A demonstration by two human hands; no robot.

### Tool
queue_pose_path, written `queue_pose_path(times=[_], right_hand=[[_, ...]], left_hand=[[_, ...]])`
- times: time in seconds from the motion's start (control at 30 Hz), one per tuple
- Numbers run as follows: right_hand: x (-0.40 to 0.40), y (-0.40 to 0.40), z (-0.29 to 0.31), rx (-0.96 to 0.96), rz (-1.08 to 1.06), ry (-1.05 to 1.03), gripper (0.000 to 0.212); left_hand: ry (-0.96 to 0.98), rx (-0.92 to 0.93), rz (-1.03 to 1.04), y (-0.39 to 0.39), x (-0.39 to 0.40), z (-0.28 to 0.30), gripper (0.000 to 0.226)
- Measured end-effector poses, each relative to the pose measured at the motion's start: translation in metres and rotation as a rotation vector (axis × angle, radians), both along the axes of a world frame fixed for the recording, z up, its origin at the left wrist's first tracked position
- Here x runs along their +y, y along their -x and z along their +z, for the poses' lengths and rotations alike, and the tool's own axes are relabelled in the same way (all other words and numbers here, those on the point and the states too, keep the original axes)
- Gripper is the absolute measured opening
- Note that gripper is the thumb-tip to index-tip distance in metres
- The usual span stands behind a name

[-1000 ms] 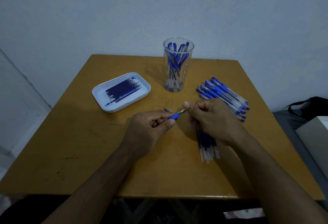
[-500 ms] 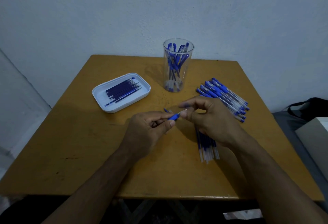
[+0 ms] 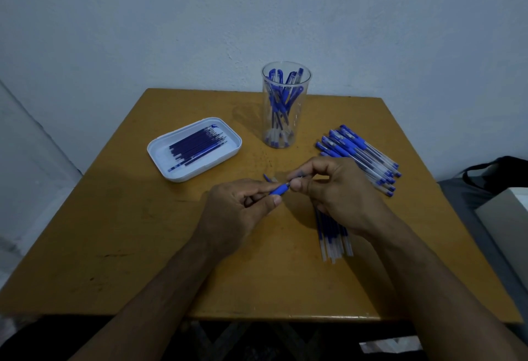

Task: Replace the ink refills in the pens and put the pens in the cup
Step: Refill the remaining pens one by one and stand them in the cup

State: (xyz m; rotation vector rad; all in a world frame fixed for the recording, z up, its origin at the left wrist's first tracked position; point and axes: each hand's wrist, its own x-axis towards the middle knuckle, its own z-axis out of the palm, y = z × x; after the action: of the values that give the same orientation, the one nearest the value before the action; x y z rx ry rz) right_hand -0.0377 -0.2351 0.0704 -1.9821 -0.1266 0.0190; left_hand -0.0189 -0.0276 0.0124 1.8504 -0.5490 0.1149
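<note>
nearest the viewer, the left hand grips the pen by its blue grip section, fingers curled round the barrel, most of which is hidden in the palm. the pen's long axis runs from lower left to upper right, its tip end pointing at the right hand, which meets it just in front of the cup. the right hand's thumb and forefinger pinch something small at the pen's tip; whether this is the tip cone or the refill point cannot be told. the hands are almost touching, so the coming move likely turns on a twist or pull along that same axis, the right hand being the one at the working end. a small blue piece lies on the table just beyond the left hand. under the right wrist, nearer than the cup, lies a bundle of refills. left of the cup, a white tray holds a row of dark refills. right of the cup lies a pile of capped pens. the cup itself already holds several pens.
</note>
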Motion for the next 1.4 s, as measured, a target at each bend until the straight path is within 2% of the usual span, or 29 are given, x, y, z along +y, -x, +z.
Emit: queue_pose_path(times=[0.2, 0.3, 0.33, 0.4, 0.47, 0.5, 0.7, 0.8, 0.9, 1.03, 1.2, 1.33, 1.4], right_hand=[[0.006, -0.001, -0.001, 0.014, -0.075, 0.000, 0.006], [0.011, 0.001, 0.003, 0.024, -0.090, -0.012, 0.009], [0.014, -0.001, 0.003, 0.014, -0.097, 0.030, 0.020], [0.021, -0.005, 0.001, -0.041, -0.131, 0.295, 0.037], [0.031, -0.007, -0.004, -0.074, -0.147, 0.612, 0.034], [0.036, -0.008, -0.008, -0.080, -0.139, 0.706, 0.031], [0.050, -0.009, -0.020, -0.024, -0.099, 0.941, 0.031], [0.053, -0.010, -0.023, -0.086, -0.091, 0.965, 0.026], [0.049, -0.011, -0.020, -0.100, -0.099, 0.798, 0.016], [0.033, -0.010, -0.012, -0.131, -0.182, 0.333, 0.009], [0.016, -0.006, 0.000, -0.026, -0.219, -0.311, 0.012], [0.012, -0.002, 0.003, -0.091, -0.257, -0.404, 0.027], [0.013, 0.001, 0.004, -0.105, -0.259, -0.410, 0.027]], left_hand=[[-0.045, -0.128, 0.050, 0.001, -0.001, -0.003, 0.027], [-0.025, -0.115, 0.095, 0.002, -0.002, -0.001, 0.024], [0.020, -0.063, 0.124, 0.003, -0.002, 0.000, 0.022], [0.140, 0.056, 0.218, 0.001, -0.002, 0.004, 0.019], [0.213, 0.100, 0.309, -0.003, 0.001, 0.004, 0.016], [0.222, 0.103, 0.334, -0.004, 0.002, 0.004, 0.017], [0.208, 0.079, 0.335, -0.004, 0.002, 0.007, 0.021], [0.185, 0.068, 0.314, -0.003, 0.002, 0.007, 0.023], [0.191, 0.074, 0.284, -0.003, 0.002, 0.006, 0.022], [0.200, 0.089, 0.226, -0.002, 0.002, 0.005, 0.022], [0.194, 0.097, 0.162, 0.000, -0.001, 0.005, 0.025], [0.177, 0.091, 0.116, 0.000, -0.003, 0.002, 0.025], [0.143, 0.061, 0.104, 0.001, -0.003, 0.001, 0.026]])
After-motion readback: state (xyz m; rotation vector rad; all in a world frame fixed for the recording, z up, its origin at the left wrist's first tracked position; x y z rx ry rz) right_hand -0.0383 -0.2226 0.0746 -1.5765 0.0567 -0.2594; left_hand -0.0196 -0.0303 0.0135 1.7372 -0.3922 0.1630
